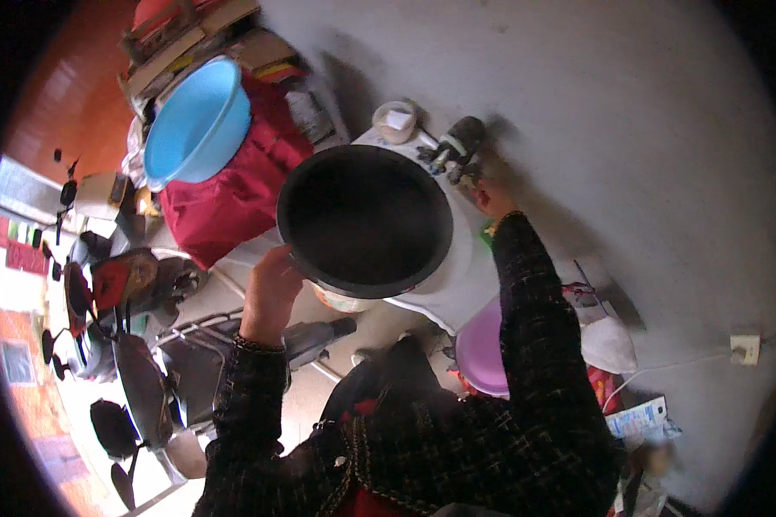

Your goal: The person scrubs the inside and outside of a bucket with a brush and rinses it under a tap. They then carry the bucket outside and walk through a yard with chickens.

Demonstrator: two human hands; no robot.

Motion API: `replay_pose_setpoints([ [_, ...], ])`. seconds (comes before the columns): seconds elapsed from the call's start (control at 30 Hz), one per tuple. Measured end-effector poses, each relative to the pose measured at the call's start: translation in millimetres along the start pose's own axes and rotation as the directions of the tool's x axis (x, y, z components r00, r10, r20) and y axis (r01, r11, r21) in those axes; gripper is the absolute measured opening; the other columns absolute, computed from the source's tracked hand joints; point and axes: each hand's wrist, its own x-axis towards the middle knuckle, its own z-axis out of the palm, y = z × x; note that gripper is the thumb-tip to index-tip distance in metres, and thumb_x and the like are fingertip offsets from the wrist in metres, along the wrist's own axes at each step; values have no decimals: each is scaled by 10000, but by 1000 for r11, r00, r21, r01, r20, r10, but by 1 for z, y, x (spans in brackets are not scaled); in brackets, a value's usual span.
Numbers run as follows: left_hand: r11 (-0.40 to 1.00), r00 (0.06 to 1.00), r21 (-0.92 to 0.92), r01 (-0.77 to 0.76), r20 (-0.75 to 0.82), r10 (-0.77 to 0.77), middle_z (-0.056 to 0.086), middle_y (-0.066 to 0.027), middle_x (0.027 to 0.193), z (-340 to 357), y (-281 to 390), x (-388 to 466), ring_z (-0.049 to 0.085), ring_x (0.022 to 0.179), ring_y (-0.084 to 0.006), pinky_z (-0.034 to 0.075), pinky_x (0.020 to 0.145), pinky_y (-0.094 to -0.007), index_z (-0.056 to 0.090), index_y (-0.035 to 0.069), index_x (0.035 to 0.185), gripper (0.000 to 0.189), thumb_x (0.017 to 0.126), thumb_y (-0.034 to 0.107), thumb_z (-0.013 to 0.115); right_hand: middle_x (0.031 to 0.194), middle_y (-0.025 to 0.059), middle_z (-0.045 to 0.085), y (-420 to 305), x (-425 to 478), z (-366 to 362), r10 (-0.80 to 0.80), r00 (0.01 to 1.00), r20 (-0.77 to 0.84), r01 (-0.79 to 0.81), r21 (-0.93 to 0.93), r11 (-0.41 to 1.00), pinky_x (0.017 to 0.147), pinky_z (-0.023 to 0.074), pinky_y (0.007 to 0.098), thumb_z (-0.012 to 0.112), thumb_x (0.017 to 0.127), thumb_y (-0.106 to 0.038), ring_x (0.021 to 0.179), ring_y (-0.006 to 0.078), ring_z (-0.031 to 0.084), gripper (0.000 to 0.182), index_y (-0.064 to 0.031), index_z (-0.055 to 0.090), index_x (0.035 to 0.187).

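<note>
In front of me is a wide round black pot or basin [365, 216], its dark inside facing up. My left hand [273, 294] grips its rim at the lower left. My right hand [491, 199] reaches past it to the wall side of a white-covered table [475, 274]. Its fingertips are at a dark object with a pale band [462, 139] and a small cluster of things below it; whether they hold any of it is unclear. Beside that object stands a small round tub [394, 121] with a white block inside.
A light-blue plastic basin [197, 123] leans on a dark red cloth [233, 194] to the left. Parked motorbikes or scooters [142, 388] stand beyond my left arm. A purple basin [482, 349] is partly behind my right sleeve. Along the right runs a grey wall [653, 161] with a socket [745, 349].
</note>
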Motion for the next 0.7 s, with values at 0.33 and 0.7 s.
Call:
replay_pose_setpoints([
  [0.33, 981, 995, 177, -81, 71, 70, 601, -103, 1018, -37, -3, -9, 582, 854, -155, 458, 677, -230, 509, -25, 1109, 261, 888, 100, 452, 660, 52, 493, 16, 54, -1, -453, 807, 379, 492, -855, 162, 495, 389, 261, 577, 776, -100, 590, 125, 481, 81, -29, 543, 757],
  [0.7, 998, 998, -37, 45, -50, -47, 639, -41, 908, -23, -6, -12, 595, 792, -140, 448, 627, -216, 578, 51, 980, 211, 904, 190, 439, 710, 91, 553, -12, 41, -31, -520, 715, 466, 386, -885, -262, 521, 445, 290, 561, 802, -146, 615, 188, 540, 126, -35, 572, 860],
])
